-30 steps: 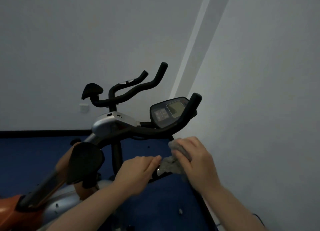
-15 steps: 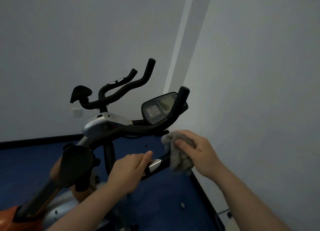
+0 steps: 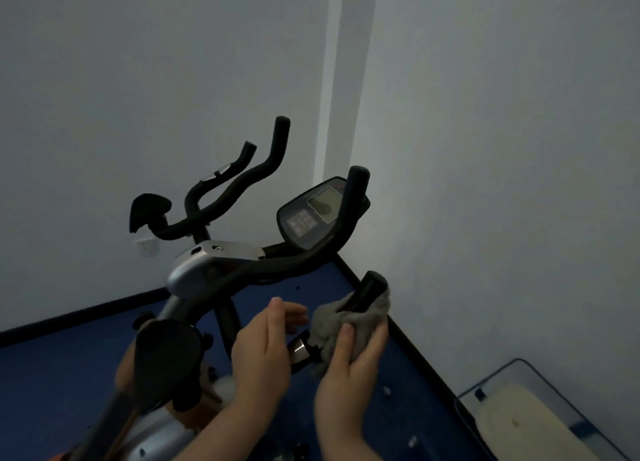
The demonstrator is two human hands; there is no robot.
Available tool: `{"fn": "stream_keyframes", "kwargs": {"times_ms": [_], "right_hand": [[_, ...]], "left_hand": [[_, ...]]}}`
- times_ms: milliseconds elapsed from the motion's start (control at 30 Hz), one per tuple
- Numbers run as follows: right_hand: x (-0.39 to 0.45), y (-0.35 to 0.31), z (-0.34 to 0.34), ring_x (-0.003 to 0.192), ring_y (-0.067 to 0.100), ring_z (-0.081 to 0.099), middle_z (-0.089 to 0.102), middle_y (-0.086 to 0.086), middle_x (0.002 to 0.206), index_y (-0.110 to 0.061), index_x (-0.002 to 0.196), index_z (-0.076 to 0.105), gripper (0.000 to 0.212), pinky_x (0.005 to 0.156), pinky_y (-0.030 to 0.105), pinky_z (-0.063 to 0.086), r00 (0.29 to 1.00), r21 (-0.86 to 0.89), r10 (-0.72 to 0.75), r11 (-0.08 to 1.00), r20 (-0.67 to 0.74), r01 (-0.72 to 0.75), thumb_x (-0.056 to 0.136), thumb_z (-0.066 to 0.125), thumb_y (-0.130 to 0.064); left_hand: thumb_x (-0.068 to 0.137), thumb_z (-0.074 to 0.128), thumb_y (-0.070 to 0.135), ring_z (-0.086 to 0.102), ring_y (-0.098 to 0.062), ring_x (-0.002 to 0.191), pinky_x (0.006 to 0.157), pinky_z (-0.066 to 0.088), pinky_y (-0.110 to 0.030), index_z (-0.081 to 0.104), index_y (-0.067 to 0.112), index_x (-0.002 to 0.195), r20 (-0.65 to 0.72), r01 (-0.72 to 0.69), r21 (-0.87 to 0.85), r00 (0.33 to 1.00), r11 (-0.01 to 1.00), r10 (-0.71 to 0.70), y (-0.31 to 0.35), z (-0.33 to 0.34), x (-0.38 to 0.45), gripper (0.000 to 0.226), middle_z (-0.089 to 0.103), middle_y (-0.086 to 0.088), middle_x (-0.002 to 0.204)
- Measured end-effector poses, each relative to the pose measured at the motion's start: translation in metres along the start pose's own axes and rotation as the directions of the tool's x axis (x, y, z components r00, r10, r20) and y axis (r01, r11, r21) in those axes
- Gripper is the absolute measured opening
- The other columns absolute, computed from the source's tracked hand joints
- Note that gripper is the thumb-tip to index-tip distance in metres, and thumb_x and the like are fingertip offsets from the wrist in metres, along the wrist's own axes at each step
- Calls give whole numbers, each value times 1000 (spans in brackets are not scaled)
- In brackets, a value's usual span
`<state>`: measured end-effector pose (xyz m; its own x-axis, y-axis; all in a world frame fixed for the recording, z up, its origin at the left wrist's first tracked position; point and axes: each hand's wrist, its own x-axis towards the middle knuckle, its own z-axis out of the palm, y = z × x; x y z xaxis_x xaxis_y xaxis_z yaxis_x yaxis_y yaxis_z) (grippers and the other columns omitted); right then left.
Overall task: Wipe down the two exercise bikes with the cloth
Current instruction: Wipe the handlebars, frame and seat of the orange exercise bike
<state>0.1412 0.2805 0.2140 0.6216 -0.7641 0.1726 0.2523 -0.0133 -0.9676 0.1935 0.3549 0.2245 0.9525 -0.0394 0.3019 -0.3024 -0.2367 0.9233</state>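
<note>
The near exercise bike [image 3: 221,256] has a silver head, black handlebars and a console [image 3: 313,214]. My right hand [image 3: 349,363] grips a grey cloth [image 3: 346,318] wrapped round the near right handlebar grip [image 3: 369,289], whose black end pokes out above the cloth. My left hand [image 3: 263,346] holds the same bar just left of the cloth, by a silver sensor plate [image 3: 298,349]. A second bike's black handlebars [image 3: 239,183] rise behind, near the wall.
White walls meet in a corner just behind and right of the bikes. Blue floor with a black skirting edge [image 3: 415,349] runs below. A clear plastic box [image 3: 533,412] with a pale lid sits at the lower right. A black pad [image 3: 166,356] stands at lower left.
My right hand has turned palm-up under the grip, and the cloth now wraps the handlebar end. The view has swung right and down, revealing the plastic box.
</note>
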Motion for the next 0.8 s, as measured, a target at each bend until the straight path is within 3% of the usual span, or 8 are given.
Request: {"fn": "stream_keyframes", "kwargs": {"times_ms": [133,233,300,400,467,567,667,800], "right_hand": [[27,-21,4,109,-12,55,55,-24,120,-38,135,39,46,80,3,44,997,40,-19,999,-78,22,90,46,-42],[20,-20,13,120,-5,52,53,-13,135,-31,145,37,56,96,16,45,985,4,-79,997,-156,81,91,48,-40],[-5,-7,21,128,-3,46,43,-16,144,-42,148,26,60,102,21,42,986,-32,-67,997,-151,63,93,50,-36],[-14,-4,20,128,-14,38,32,-30,141,-58,139,17,62,98,7,39,992,-79,-96,993,-87,90,97,52,-29],[6,-14,12,130,-17,31,30,-21,147,-48,144,22,62,98,2,34,966,-228,-239,951,-103,211,98,53,-22],[27,-21,-1,144,1,23,20,-8,157,-30,149,31,59,113,19,30,888,-523,-459,748,39,409,97,55,-13],[25,-10,-20,149,20,17,23,-1,159,-20,143,45,49,121,41,14,775,-745,-563,377,287,550,96,56,-16],[34,-30,-46,141,18,35,50,1,146,-15,128,63,45,121,45,9,580,-660,-411,-74,703,747,97,44,-41]], "left_hand": [[94,20,61,66,-6,75,73,53,-43,69,40,79,7,18,-94,1000,995,-18,-3,-4,1,55,72,12,77],[94,23,59,65,-5,70,66,52,-38,69,31,69,1,0,-95,1000,996,0,-6,-4,-2,59,70,12,72],[95,23,57,64,-5,67,63,52,-37,68,30,69,25,-29,-91,999,995,32,-7,-6,-3,58,70,11,72],[95,22,57,64,-5,68,62,50,-32,68,30,72,75,-52,-96,995,994,60,-9,-9,0,58,70,12,73],[95,23,57,65,-4,72,64,49,-30,69,31,73,100,-45,-116,993,992,56,-9,-11,1,57,70,14,75],[96,27,52,66,-4,76,67,50,-27,68,32,77,169,-43,-150,983,988,68,-11,-17,2,49,70,16,79],[97,34,46,66,-6,81,72,53,-30,67,34,83,281,-88,-170,950,982,134,-18,-31,4,37,70,13,84],[101,33,42,59,1,91,89,44,-26,65,37,90,317,-264,45,918,963,237,-39,-46,-6,34,64,20,83]]}}
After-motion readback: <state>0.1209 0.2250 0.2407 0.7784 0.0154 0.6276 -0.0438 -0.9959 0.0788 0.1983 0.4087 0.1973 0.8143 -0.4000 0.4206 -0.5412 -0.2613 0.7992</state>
